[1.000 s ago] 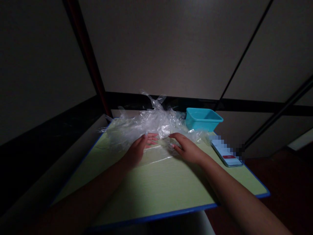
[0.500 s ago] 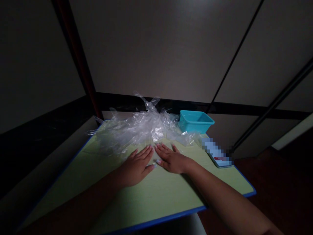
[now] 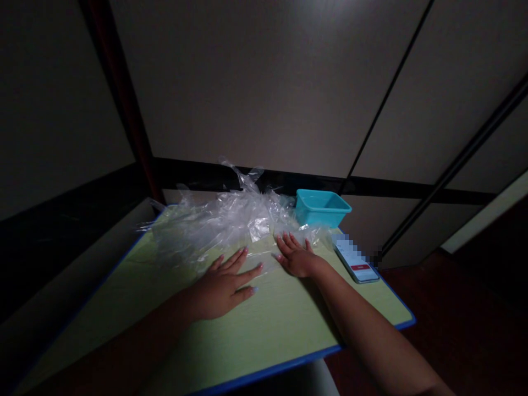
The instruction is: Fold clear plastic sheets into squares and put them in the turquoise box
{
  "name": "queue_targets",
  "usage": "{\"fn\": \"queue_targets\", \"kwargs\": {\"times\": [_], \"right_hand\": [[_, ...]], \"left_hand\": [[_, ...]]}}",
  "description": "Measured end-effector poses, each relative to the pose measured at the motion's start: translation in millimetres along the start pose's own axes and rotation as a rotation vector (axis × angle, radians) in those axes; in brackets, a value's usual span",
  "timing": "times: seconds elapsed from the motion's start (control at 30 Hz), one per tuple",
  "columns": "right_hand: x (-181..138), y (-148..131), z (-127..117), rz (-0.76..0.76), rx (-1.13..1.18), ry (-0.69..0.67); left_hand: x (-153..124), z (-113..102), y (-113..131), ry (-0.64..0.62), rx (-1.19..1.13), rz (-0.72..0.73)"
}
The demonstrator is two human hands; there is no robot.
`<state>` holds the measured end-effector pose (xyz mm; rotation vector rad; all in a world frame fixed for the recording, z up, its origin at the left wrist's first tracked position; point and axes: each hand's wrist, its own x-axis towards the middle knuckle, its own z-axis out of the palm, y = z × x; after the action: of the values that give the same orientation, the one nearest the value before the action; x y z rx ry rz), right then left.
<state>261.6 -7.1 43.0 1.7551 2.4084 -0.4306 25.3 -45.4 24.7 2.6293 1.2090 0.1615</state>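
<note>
My left hand (image 3: 225,286) is open, palm down with fingers spread, low over or on the pale green tabletop (image 3: 264,324). My right hand (image 3: 297,257) also lies open and flat, a little farther forward and to the right. Between and under the fingertips is a thin, flat, clear plastic piece (image 3: 264,262), hard to make out against the table. Just beyond both hands rises a crumpled heap of clear plastic gloves (image 3: 231,214), some with finger shapes sticking out. Neither hand grips anything.
A turquoise plastic bin (image 3: 324,209) stands at the back right of the table. In front of it, near the right edge, lies a phone (image 3: 358,267) with its screen lit. The table has a blue edge (image 3: 284,363), and a panelled wall (image 3: 256,82) closes off the back.
My hands have moved apart: the right has slid forward and right, while the left has shifted slightly left with its fingers spread wider. The whole view has swung slightly.
</note>
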Motion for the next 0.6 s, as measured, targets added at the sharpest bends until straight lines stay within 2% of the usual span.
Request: {"fn": "queue_targets", "kwargs": {"times": [0.13, 0.23, 0.3, 0.37, 0.47, 0.6], "right_hand": [[-8.3, -16.0, 2.0, -0.025, -0.031, 0.108], [-23.7, -38.5, 5.4, -0.208, -0.021, 0.087], [-34.2, -51.8, 8.2, -0.351, 0.003, 0.046], [-41.8, -59.3, 9.6, -0.408, 0.017, -0.004], [-45.8, -58.4, 7.0, -0.374, 0.005, -0.054], [-43.2, -45.7, -1.7, -0.218, -0.025, -0.098]], "left_hand": [[4.8, -1.2, 3.0, 0.129, 0.035, -0.132], [7.7, 1.6, -1.3, 0.206, 0.072, -0.193], [7.9, 5.7, -5.0, 0.196, 0.071, -0.187], [7.0, 10.0, -7.1, 0.171, 0.062, -0.192], [5.3, 12.9, -5.9, 0.148, 0.067, -0.224], [3.8, 10.6, -2.0, 0.119, 0.087, -0.258]]}}
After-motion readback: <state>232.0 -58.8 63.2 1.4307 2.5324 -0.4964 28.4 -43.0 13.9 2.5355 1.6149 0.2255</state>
